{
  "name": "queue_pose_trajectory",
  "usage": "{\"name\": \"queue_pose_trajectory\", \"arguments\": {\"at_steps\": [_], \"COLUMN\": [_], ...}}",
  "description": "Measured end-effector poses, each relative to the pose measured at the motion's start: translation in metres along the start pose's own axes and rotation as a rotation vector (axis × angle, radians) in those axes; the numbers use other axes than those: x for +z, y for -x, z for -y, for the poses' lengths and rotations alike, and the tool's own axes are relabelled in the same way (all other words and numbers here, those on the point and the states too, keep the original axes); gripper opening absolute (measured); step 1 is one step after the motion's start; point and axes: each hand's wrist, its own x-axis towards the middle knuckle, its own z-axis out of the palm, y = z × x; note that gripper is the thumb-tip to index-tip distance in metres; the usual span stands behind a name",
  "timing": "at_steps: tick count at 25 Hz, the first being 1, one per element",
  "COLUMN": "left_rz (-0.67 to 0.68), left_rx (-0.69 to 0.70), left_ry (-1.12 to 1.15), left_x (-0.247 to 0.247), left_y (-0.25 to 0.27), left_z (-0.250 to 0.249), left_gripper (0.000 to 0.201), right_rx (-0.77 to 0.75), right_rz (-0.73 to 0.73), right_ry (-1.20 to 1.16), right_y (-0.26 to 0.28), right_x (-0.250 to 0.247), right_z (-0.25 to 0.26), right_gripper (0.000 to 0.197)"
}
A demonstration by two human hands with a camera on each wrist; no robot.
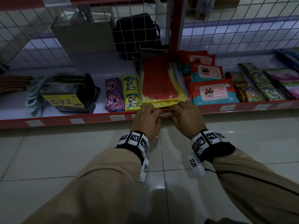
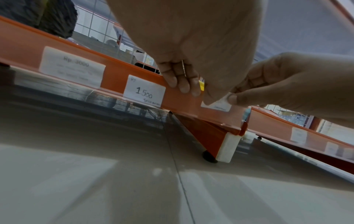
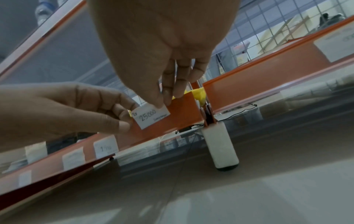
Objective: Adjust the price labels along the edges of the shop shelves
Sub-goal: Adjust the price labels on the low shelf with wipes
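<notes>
Now both hands pinch one price label (image 3: 151, 117) on the red shelf edge (image 3: 184, 112): left hand (image 3: 63, 109) at its left end, right hand (image 3: 162, 50) above; it sits tilted.

setting: a small shop. low red shelf (image 1: 53, 121) with a wire-grid back panel (image 1: 242, 29), standing on a pale tiled floor (image 1: 64, 159). white handwritten price labels along the front edge: "rp 3000" (image 2: 71, 67), "1.500" (image 2: 144, 90), "25.000" (image 3: 151, 117). stock in rows for sale: wet-wipe packs (image 1: 212, 91), drink sachets (image 1: 122, 93), a bagged "gpj" box (image 1: 68, 94), packs of paper (image 1: 159, 81).
</notes>
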Motion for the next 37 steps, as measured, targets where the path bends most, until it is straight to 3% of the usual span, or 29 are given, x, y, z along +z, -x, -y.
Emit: {"name": "queue_pose_trajectory", "arguments": {"at_steps": [7, 28, 37], "left_rz": [0.014, 0.023, -0.027], "left_rx": [-0.013, -0.031, -0.005], "left_ry": [-0.077, -0.149, -0.073], "left_x": [0.0023, 0.0064, 0.0006], "left_y": [-0.0011, -0.0006, 0.005], "left_z": [-0.0039, -0.0067, -0.0082], "left_gripper": [0.032, 0.034, 0.033], "right_rx": [-0.042, -0.027, -0.028], "right_rz": [0.015, 0.123, 0.011], "right_ry": [0.114, 0.178, 0.091], "right_y": [-0.0016, 0.0014, 0.0066], "right_x": [0.0076, 0.0068, 0.006], "right_z": [-0.002, -0.0053, -0.007], "right_gripper": [0.008, 0.018, 0.025]}}
